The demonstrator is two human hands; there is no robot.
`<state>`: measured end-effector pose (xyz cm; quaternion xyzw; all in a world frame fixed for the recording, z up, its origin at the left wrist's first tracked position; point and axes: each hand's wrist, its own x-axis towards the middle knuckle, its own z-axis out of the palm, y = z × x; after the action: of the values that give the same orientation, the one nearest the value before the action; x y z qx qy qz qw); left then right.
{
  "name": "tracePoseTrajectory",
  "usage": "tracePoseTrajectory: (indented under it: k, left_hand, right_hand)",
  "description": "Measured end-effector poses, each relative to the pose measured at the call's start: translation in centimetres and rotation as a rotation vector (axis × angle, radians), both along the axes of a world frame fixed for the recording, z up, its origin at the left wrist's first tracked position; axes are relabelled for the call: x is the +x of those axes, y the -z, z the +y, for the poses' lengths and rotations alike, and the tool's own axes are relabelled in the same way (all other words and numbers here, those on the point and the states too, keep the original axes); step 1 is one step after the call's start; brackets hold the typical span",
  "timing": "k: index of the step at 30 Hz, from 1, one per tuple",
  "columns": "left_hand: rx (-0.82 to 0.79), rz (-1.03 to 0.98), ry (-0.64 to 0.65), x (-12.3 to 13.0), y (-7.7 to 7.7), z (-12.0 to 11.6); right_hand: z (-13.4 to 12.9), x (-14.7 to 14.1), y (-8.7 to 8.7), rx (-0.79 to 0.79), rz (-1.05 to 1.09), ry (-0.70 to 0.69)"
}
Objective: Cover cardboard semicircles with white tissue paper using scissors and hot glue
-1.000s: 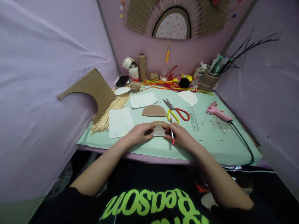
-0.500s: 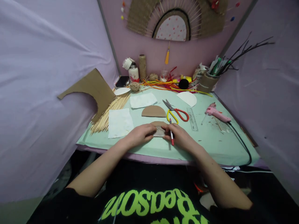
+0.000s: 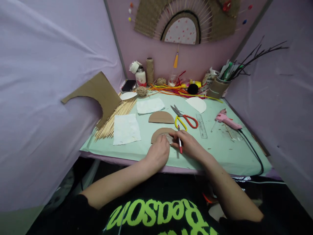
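A brown cardboard half-circle [image 3: 155,134] lies near the table's front edge, with a clear protractor [image 3: 164,132] flat on top of it. My left hand [image 3: 159,151] is closed, its fingertips bunched on the protractor and covering its lower part. My right hand [image 3: 187,142] has a red-ended pencil [image 3: 180,143] tucked between its fingers, while its thumb and index fingertips rest at the protractor's right side. Just beyond is a second cardboard half-circle [image 3: 161,117]. Scissors [image 3: 183,118] with one yellow and one red handle lie open beside it.
A clear ruler [image 3: 201,126] and a pink glue gun [image 3: 228,119] with a black cord are on the right. White cloth pieces [image 3: 126,129], thin sticks [image 3: 114,124] and a cut cardboard sheet [image 3: 102,94] occupy the left. Pipe cleaners [image 3: 168,88] and jars line the back.
My left hand has moved from the protractor's left side to its lower front, its fingers now bunched together, uncovering the cardboard's left part. My right hand has stayed almost still with the pencil.
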<state>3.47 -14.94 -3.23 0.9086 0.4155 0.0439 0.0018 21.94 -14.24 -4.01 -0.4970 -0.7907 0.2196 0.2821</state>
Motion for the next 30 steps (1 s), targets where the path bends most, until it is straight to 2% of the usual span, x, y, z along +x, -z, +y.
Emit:
tracePoseTrajectory:
  k: [5,9,17,21,25,28,30]
  left_hand:
    - [0.121,0.049,-0.033,1.3,0.8,-1.1]
    - [0.115,0.072,-0.016,1.6,1.4,-1.3]
    - [0.166,0.27,0.059,1.6,0.5,-1.2]
    - [0.198,0.294,0.065,1.6,0.5,-1.1]
    - [0.187,0.277,0.082,1.5,0.5,-1.1]
    - [0.151,0.257,0.092,1.5,0.1,-1.0]
    - [0.141,0.251,0.081,1.5,-0.1,-1.0]
  right_hand:
    - [0.0,0.0,0.0,0.007,0.002,0.005]
    - [0.0,-0.1,-0.1,0.014,0.014,0.005]
    - [-0.1,-0.2,-0.7,-0.034,-0.001,0.027]
    - [0.3,0.5,-2.2,-0.152,0.035,-0.024]
    - [1.2,0.5,-4.7,-0.19,0.235,-0.042]
    - [2.4,-1.0,-6.2,-0.255,0.278,-0.119]
    - [3.4,-2.5,-6.6,-0.239,0.253,-0.149]
